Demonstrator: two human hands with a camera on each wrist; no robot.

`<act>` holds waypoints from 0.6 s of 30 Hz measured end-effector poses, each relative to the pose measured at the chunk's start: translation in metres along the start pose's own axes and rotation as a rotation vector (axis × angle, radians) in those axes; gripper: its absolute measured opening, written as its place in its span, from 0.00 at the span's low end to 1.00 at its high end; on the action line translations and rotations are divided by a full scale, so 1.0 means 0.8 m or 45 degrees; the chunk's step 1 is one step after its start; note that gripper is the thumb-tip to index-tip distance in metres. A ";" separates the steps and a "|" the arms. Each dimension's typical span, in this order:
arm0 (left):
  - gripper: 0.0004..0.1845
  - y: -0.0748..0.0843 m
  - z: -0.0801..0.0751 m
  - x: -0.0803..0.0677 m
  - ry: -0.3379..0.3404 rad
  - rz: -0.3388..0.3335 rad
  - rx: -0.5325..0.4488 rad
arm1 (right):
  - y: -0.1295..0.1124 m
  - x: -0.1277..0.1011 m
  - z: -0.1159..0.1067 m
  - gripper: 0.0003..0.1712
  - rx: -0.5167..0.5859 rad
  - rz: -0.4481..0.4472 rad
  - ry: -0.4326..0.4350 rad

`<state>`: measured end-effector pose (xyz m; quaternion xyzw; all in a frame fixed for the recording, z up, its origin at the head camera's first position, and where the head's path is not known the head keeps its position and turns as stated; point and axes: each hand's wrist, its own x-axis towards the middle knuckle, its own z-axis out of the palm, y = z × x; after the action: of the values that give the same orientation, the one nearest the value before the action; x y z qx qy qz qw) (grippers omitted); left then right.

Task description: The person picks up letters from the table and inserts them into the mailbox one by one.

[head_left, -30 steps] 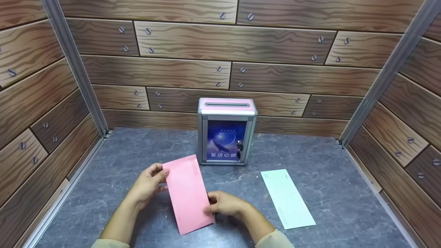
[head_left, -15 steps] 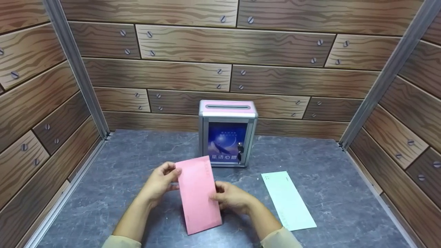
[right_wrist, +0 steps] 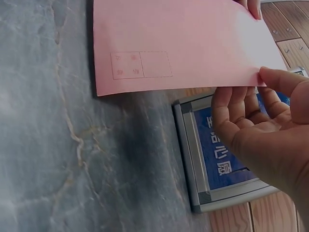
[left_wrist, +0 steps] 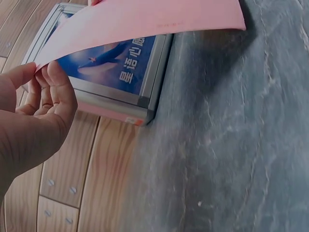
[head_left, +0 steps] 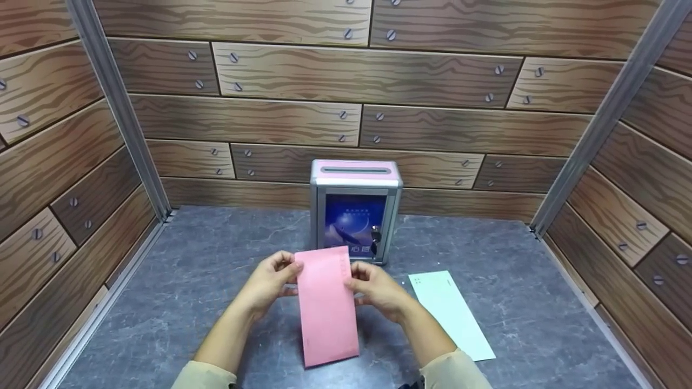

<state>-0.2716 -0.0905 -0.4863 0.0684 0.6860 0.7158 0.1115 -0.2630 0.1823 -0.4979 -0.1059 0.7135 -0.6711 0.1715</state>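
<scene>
A pink envelope [head_left: 327, 305] is held above the grey table, its long axis pointing toward the box. My left hand [head_left: 273, 283] pinches its left edge near the far end, and my right hand [head_left: 376, 286] pinches the right edge opposite. The left wrist view shows the pink envelope [left_wrist: 140, 21] bowed over the thumb and fingers [left_wrist: 53, 89]. In the right wrist view the pink envelope [right_wrist: 178, 43] shows a printed box outline, and the thumb [right_wrist: 282, 79] lies on its edge. Behind stands a pink-topped metal letter box [head_left: 355, 208] with a slot [head_left: 355, 170] on top.
A pale green envelope [head_left: 451, 316] lies flat on the grey table [head_left: 178, 292] to the right of my hands. Wood-pattern walls enclose the table at the left, back and right. The box has a small lock on its blue front panel.
Both hands have carried the pink envelope to the right and forward, turning it straighter toward the box. The right hand has slid from the near part of its edge to the far end.
</scene>
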 end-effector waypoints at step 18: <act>0.07 0.008 0.024 0.004 -0.111 0.040 0.061 | -0.021 -0.002 -0.021 0.10 0.021 -0.082 0.168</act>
<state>-0.2701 -0.0712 -0.4788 0.1130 0.6963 0.6971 0.1282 -0.2697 0.1970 -0.4805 -0.0830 0.7139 -0.6876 0.1032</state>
